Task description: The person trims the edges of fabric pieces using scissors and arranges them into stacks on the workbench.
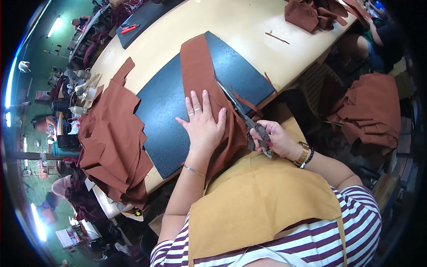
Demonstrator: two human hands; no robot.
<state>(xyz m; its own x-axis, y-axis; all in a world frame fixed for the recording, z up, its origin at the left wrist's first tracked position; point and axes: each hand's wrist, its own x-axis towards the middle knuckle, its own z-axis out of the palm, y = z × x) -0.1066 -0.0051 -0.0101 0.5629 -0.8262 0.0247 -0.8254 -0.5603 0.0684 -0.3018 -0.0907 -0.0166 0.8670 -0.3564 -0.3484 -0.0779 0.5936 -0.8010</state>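
Observation:
A rust-brown fabric piece [197, 58] lies lengthwise over a dark blue-black board [162, 120], its near end bunched toward my apron. My left hand [202, 122] presses flat on this cloth with fingers spread. In my right hand [275, 139] are scissors [242, 113], their handles wrapped in dark cloth. The long blades point away from me along the fabric's right edge. A narrow rust-brown offcut [244, 101] lies beside the blades on the board. Part of the lower blade is hidden by the cloth.
Stacked rust-brown fabric pieces [111, 138] cover the table's left side. More cloth [307, 15] lies at the far right, where another person [378, 40] sits. A fabric pile [371, 111] rests on a chair at right. A red-handled tool [129, 29] sits on another dark board [144, 20].

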